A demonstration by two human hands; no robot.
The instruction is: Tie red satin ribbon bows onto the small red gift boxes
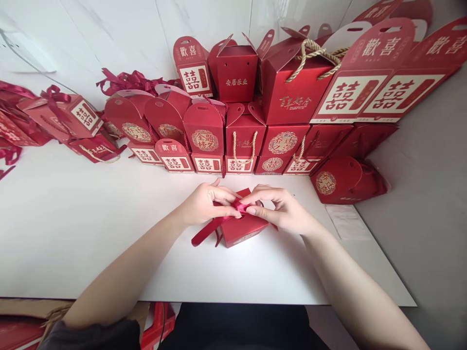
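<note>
A small red gift box (248,227) sits on the white table in front of me, turned at a slight angle. On its top, a crimson satin ribbon (240,205) is bunched between my hands, and one ribbon tail hangs out to the left past the box. My left hand (211,201) pinches the ribbon from the left, thumb and fingers close to the bow. From the right, my right hand (279,206) pinches the same ribbon with thumb and index finger. My fingers hide part of the knot and the box top.
Stacked red gift boxes (204,138) line the wall behind. A single box (339,182) lies to the right by the grey side panel (419,194). Ribbon-tied boxes (69,114) stand at the left. The white table (91,218) ends near my body, above a red stool (158,323).
</note>
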